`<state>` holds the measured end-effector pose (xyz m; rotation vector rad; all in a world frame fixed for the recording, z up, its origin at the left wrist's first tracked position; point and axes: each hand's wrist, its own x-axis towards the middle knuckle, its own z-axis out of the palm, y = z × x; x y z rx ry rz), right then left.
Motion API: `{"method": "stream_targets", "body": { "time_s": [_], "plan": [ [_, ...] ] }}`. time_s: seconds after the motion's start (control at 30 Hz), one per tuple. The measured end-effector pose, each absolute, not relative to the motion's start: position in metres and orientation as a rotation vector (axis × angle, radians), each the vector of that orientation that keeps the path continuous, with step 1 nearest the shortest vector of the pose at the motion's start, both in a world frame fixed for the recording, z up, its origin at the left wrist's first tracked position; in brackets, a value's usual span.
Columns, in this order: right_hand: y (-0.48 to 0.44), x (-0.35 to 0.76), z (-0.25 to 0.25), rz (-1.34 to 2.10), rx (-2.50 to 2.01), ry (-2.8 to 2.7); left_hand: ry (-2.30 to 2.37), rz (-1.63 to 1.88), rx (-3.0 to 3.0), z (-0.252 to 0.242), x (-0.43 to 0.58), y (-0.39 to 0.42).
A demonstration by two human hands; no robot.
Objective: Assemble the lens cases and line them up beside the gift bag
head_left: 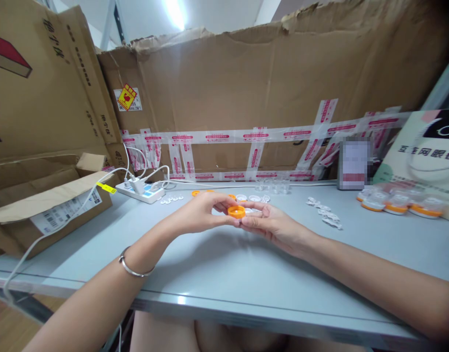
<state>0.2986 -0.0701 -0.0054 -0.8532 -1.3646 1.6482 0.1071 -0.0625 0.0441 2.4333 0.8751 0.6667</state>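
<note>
A shallow orange round cap [236,211] is held above the table, its hollow side facing up. My left hand [197,211] pinches it from the left between thumb and fingers. From the right, my right hand [278,226] closes its thumb and fingertips at the cap's right edge. A whitish bit shows between the right fingers; I cannot tell what it is. Just behind the hands lie white rings [254,199] and more orange rings [197,193], partly hidden by my fingers. Clear plastic cups [276,186] stand farther back.
Small white discs [171,199] lie left, near a power strip [140,191] with cables. White moulded parts [324,213] lie right, before orange-and-clear assembled pieces [396,202] and a phone-like device [355,164]. An opened carton [48,195] stands left; large cardboard [224,88] walls the back.
</note>
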Motion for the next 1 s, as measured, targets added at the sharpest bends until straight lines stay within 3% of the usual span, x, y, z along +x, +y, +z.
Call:
{"method": "stream_targets", "body": {
  "time_s": [0.13, 0.27, 0.57, 1.0],
  "plan": [
    [-0.069, 0.298, -0.014, 1.624, -0.954, -1.487, 0.886, 0.539, 2.468, 0.035, 0.109, -0.062],
    [-0.065, 0.301, -0.007, 1.393, -1.026, -1.803, 0.915, 0.45, 2.501, 0.028, 0.11, -0.061],
    [0.006, 0.438, 0.023, 0.352, -1.672, -1.694, 1.05, 0.362, 2.65, 0.015, 0.115, -0.059],
    [0.022, 0.467, -0.012, 0.616, -1.787, -1.782, 0.886, 0.329, 2.707, 0.014, 0.118, -0.063]
  ]
}}
